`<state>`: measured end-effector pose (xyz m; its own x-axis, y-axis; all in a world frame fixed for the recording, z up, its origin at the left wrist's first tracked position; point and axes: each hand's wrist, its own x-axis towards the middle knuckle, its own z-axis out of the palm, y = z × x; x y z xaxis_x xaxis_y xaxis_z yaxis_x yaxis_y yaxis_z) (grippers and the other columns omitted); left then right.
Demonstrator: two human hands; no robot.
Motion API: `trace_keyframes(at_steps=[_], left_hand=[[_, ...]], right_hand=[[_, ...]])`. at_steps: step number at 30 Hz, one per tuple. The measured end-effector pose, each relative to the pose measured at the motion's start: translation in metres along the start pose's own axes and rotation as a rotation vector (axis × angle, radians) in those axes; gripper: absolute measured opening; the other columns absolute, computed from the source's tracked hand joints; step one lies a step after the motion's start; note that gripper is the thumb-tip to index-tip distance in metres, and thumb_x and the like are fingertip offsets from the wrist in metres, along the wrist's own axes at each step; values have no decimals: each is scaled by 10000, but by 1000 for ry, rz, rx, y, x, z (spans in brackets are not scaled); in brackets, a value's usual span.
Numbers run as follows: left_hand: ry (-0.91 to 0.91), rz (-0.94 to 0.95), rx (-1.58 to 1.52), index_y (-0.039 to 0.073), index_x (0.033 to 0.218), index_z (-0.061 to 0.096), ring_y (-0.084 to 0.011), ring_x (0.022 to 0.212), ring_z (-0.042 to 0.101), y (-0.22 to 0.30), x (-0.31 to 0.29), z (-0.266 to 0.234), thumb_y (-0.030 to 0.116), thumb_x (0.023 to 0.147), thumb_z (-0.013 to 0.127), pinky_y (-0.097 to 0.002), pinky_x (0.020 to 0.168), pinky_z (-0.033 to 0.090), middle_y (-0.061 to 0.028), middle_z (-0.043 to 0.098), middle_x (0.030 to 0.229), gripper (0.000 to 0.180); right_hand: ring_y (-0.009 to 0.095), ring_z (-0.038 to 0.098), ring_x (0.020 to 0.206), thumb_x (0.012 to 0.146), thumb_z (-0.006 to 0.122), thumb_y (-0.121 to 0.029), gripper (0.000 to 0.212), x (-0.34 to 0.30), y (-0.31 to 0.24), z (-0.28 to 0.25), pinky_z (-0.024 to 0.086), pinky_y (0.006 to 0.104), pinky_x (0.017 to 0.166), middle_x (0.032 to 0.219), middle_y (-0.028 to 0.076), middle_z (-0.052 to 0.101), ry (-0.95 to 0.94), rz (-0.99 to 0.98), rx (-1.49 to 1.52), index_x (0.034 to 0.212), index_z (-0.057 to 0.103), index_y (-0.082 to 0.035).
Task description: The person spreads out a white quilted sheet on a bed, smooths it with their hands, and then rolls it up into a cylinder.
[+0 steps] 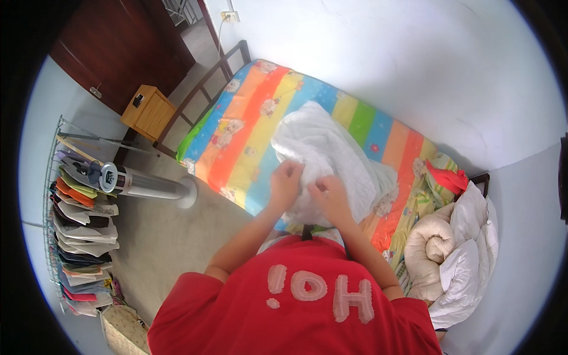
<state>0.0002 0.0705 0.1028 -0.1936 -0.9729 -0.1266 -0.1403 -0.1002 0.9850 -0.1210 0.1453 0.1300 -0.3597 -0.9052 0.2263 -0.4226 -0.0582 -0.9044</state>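
A white quilt (334,151) lies bunched on the bed, its near part raised toward my body. My left hand (286,183) is closed in a pinch on the near left edge of the white cloth. Close to its right, my right hand (329,195) has its fingers curled together on the same cloth, a short gap from the left. Beneath the quilt spreads a bedsheet (254,142) with bright stripes and cartoon animals. Folds of the quilt hide part of what my fingertips hold.
Rolled bedding (435,242) and a white duvet (473,266) are piled at the right, beside a red cloth (447,177). Left of the bed stand a tower fan (148,183), a clothes rack (53,207) full of garments and a wooden nightstand (154,112). A wall (414,65) borders the far side.
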Motion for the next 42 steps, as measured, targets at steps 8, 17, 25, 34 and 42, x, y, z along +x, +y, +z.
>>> trace_keyframes(at_steps=[8, 17, 25, 34, 42], left_hand=[[-122, -381, -647, 35, 830, 534, -49, 624, 482, 2, -2, -5, 137, 888, 536, -190, 556, 406, 1, 552, 732, 117], [45, 68, -51, 23, 781, 523, -51, 608, 443, -5, -2, -8, 158, 885, 546, -230, 528, 360, 18, 516, 683, 172], [64, 350, 282, 14, 770, 545, -99, 601, 481, -16, -29, -25, 223, 847, 577, -271, 543, 390, -25, 539, 661, 224], [-3, -112, -629, 50, 862, 548, -108, 610, 481, 26, -12, -59, 199, 866, 495, -257, 522, 394, -20, 501, 686, 158], [-377, 241, -1255, 7, 1240, 413, -247, 1130, 490, 163, -19, -96, 199, 947, 382, -402, 955, 413, -123, 500, 1229, 351]], right_hand=[[159, 553, 722, 862, 541, -150, 139, 4, 36, -2, 430, 301, 637, 796, 28, 599, -329, 463, 409, 851, 596, -23], [177, 527, 1025, 920, 463, -207, 226, -4, 13, 15, 394, 342, 928, 1126, 58, 545, -444, 830, 1554, 1075, 506, -49], [95, 521, 907, 916, 465, -162, 161, -3, 24, 17, 411, 268, 785, 970, 13, 577, -266, 569, 956, 1025, 525, -58], [311, 379, 1195, 727, 662, -224, 720, -35, 37, 38, 296, 381, 1001, 1297, 170, 396, -297, -173, 21, 1320, 311, -18], [421, 300, 1213, 625, 744, -395, 946, -45, 164, 92, 257, 464, 1007, 1310, 245, 346, 20, 15, -208, 1320, 268, 36]])
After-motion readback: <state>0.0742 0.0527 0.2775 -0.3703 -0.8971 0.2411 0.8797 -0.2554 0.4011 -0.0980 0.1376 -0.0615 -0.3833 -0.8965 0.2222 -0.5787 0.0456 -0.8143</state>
